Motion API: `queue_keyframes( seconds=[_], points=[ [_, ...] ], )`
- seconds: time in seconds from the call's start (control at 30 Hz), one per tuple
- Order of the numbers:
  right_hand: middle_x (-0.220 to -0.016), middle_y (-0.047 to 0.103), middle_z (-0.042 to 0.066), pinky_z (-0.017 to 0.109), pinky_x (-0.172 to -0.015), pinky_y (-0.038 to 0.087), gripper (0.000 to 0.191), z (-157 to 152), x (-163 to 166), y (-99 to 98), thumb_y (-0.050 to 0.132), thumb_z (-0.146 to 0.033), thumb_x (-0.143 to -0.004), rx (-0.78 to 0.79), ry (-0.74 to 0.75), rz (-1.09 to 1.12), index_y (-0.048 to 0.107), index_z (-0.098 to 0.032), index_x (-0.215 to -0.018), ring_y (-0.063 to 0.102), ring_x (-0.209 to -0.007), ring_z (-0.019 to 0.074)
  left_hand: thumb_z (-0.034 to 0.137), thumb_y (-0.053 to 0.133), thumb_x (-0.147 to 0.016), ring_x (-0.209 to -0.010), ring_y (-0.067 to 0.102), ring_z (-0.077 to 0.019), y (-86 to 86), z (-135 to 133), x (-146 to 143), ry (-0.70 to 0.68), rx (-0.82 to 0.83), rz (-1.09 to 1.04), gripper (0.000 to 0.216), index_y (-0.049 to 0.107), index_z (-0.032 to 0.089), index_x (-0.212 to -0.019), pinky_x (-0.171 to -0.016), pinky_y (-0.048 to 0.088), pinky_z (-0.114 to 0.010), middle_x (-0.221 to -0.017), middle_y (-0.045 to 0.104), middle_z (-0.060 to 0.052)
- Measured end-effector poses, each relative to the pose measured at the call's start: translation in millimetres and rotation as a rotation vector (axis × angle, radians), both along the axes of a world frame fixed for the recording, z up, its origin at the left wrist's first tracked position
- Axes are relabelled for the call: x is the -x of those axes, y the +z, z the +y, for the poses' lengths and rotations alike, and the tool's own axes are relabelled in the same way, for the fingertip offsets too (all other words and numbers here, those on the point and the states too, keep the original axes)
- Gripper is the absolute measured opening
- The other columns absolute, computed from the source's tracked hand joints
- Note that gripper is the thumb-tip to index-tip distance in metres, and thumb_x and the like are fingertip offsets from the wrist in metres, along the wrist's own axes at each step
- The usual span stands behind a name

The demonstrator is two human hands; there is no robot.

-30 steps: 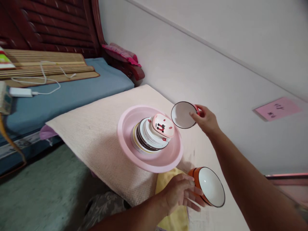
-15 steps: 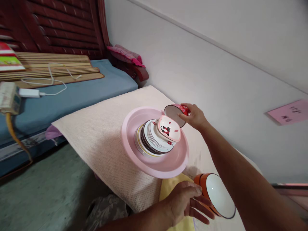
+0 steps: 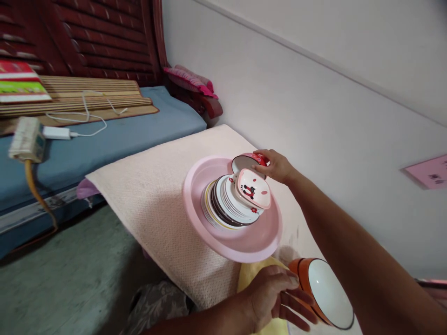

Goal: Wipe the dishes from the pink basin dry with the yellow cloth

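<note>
My right hand (image 3: 276,165) grips a small red bowl (image 3: 244,163) with a white inside, held low at the far side of the pink basin (image 3: 209,232). In the basin stands a stack of plates (image 3: 223,209) with a small square pink cartoon dish (image 3: 253,188) on top. The red bowl sits just behind that dish. My left hand (image 3: 275,295) cups the side of an orange bowl (image 3: 326,291) with a white inside, tilted at the near right. A yellow cloth (image 3: 249,274) lies under that hand.
A cream towel (image 3: 157,195) covers the table. A blue mattress (image 3: 104,135) with a bamboo mat (image 3: 80,95), a white charger and cable (image 3: 59,132) and a power strip (image 3: 28,139) lies at the left. A white wall runs along the right, with a pink note (image 3: 428,170).
My right hand has carried the red bowl down and leftward, from beside the basin to inside it behind the plate stack. My left hand stays on the orange bowl.
</note>
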State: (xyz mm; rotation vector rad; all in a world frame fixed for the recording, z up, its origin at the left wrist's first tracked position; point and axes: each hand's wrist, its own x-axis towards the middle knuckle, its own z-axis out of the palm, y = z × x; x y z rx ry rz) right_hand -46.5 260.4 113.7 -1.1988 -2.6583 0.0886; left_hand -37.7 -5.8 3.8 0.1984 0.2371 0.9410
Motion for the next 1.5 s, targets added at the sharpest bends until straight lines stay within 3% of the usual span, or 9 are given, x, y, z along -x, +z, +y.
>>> queue_keyframes(
  seconds=[0.4, 0.73, 1.07, 1.33, 1.5],
  points=[
    [-0.105, 0.060, 0.006, 0.035, -0.086, 0.046, 0.054, 5.4, 15.8, 0.0, 0.063, -0.056, -0.070, 0.033, 0.141, -0.134, 0.059, -0.028, -0.116, 0.060, -0.092, 0.0225, 0.034, 0.062, -0.064, -0.058, 0.065, -0.0206, 0.4, 1.4, 0.2, 0.002, 0.000, 0.000, 0.036, 0.058, 0.011, -0.092, -0.053, 0.047, -0.031, -0.077, 0.066, -0.011],
    [-0.109, 0.062, 0.005, 0.034, -0.086, 0.046, 0.049, 5.8, 19.4, 0.2, 0.064, -0.052, -0.069, 0.142, 0.137, -0.138, 0.061, -0.027, -0.112, 0.059, -0.096, 0.0233, 0.026, 0.065, -0.059, -0.054, 0.062, -0.0169, 3.1, 1.9, 8.6, -0.035, -0.108, 0.165, 0.041, 0.054, 0.012, -0.095, -0.052, 0.047, -0.030, -0.079, 0.063, -0.007],
    [-0.115, 0.061, 0.005, 0.037, -0.088, 0.047, 0.047, 7.5, 16.4, -1.4, 0.063, -0.047, -0.073, 0.232, 0.146, -0.111, 0.059, -0.027, -0.115, 0.059, -0.101, 0.0244, 0.027, 0.060, -0.066, -0.062, 0.065, -0.0179, -10.8, 0.7, 5.7, -0.011, -0.099, 0.093, 0.044, 0.052, 0.011, -0.107, -0.057, 0.050, -0.030, -0.083, 0.065, -0.008],
    [-0.131, 0.052, 0.007, 0.043, -0.098, 0.043, 0.062, 13.9, 3.4, -12.4, 0.066, -0.047, -0.072, 0.228, 0.120, -0.077, 0.049, -0.027, -0.128, 0.053, -0.115, 0.0273, 0.026, 0.061, -0.062, -0.059, 0.064, -0.0188, -7.5, 1.7, 4.0, -0.025, -0.076, 0.105, 0.038, 0.055, 0.011, -0.097, -0.053, 0.049, -0.030, -0.080, 0.065, -0.009],
    [-0.132, 0.051, 0.008, 0.043, -0.096, 0.046, 0.068, 15.6, -6.8, -9.8, 0.068, -0.046, -0.070, 0.327, 0.084, -0.042, 0.044, -0.028, -0.132, 0.053, -0.117, 0.0274, 0.025, 0.060, -0.063, -0.059, 0.065, -0.0192, -5.8, 1.1, 0.9, -0.019, -0.049, 0.103, 0.037, 0.054, 0.012, -0.097, -0.053, 0.049, -0.030, -0.078, 0.064, -0.008]
  ],
)
